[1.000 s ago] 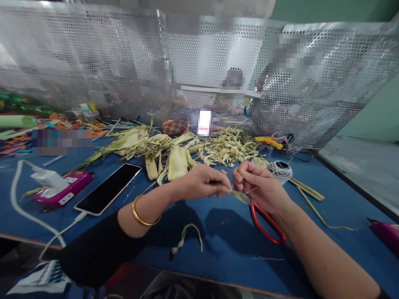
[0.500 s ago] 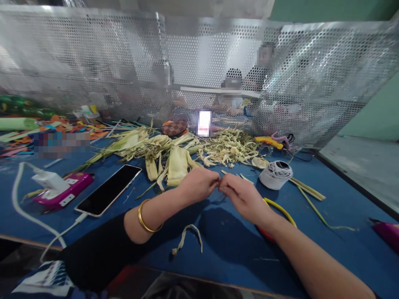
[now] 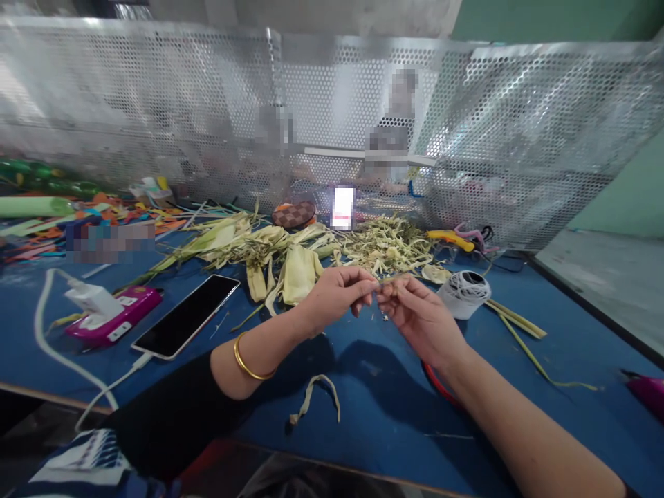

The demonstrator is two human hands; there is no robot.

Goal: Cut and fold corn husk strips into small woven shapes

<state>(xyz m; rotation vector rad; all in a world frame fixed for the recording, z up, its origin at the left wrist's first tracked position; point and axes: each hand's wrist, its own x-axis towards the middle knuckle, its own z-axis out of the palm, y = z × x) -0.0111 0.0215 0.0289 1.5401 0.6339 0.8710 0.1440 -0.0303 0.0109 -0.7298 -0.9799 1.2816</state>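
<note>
Over the blue table my left hand [image 3: 339, 294] and my right hand [image 3: 422, 315] meet almost fingertip to fingertip. Both are closed in a pinch on a small, thin husk strip [image 3: 386, 283], mostly hidden by the fingers. Behind my left hand lie broad pale corn husks [image 3: 301, 273]. Farther back is a heap of shredded husk [image 3: 389, 245]. A ball of white string [image 3: 463, 294] stands just beyond my right hand. One loose curled husk strip [image 3: 315, 394] rests on the table below my hands.
To the left lie a phone [image 3: 187, 316] on a charging cable and a magenta power strip [image 3: 114, 316]. Yellow-handled scissors [image 3: 450, 240] lie at the back right. A perforated metal screen [image 3: 357, 90] closes off the back, with people behind it. Long stalks [image 3: 519, 320] lie right.
My wrists have turned so that the fingertips show, with the thin strip visible between them. My right hand has opened out slightly from its tucked pose. The view has shifted a little.
</note>
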